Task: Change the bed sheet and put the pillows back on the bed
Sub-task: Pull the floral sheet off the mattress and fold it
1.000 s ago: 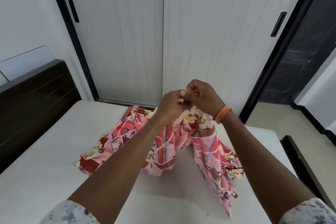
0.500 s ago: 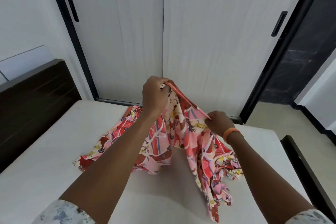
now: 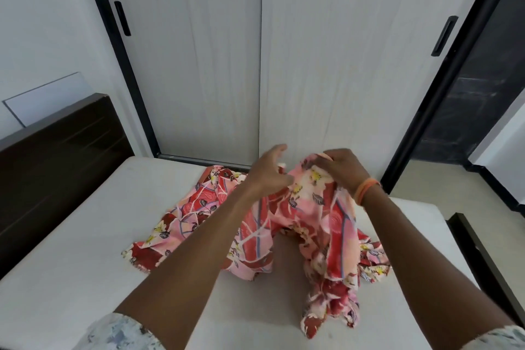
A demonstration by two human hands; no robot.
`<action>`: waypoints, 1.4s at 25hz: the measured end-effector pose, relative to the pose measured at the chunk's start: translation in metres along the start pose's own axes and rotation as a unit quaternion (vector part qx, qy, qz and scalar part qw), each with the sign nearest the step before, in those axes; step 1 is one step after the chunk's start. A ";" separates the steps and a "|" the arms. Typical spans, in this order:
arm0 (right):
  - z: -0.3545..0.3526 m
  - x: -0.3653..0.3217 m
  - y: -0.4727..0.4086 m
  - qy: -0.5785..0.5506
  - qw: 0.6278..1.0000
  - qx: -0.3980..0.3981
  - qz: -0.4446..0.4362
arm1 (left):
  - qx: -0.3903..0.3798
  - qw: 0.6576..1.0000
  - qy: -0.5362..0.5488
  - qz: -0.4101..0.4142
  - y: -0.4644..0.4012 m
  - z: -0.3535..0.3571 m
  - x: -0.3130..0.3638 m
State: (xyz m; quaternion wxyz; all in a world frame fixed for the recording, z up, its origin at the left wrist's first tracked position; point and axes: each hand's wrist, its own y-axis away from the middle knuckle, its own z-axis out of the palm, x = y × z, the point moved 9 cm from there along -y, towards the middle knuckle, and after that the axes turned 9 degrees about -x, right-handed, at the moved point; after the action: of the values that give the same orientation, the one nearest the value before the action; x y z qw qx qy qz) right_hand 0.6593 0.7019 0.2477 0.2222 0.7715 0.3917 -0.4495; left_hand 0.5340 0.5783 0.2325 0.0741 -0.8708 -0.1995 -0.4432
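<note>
Since half a second ago the left hand [image 3: 267, 170] has released the bed sheet [image 3: 284, 224], fingers now spread apart, while the right hand [image 3: 339, 169] has risen and clutches a bunched fold. Sheet is pink-red floral fabric, crumpled, partly lifted, remainder heaped on the bare white mattress [image 3: 85, 250] before wardrobe doors [image 3: 261, 51].

1 floral sheet [image 3: 284, 224], 1 bare mattress [image 3: 71, 250], 1 headboard [image 3: 56, 150], 2 wardrobe doors [image 3: 199, 65], 2 handles [image 3: 122, 18], 2 hands [image 3: 267, 170].
</note>
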 end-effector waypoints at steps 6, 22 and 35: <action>0.008 -0.053 0.002 0.140 0.984 -0.044 -0.102 | 0.092 0.989 -0.029 0.112 -0.004 -0.008 0.035; -0.009 0.088 0.019 0.051 0.964 0.017 0.259 | 0.155 0.981 -0.065 -0.098 0.009 -0.066 -0.028; -0.009 0.006 0.005 0.343 0.935 0.077 0.036 | 0.085 0.986 -0.103 0.101 0.005 -0.026 0.043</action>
State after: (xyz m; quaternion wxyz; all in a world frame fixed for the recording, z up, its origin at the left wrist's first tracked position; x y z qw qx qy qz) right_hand 0.6698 0.7079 0.2470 0.0297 0.9072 0.3800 -0.1778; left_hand 0.5391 0.5784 0.2830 0.1718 -0.9180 -0.1538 -0.3226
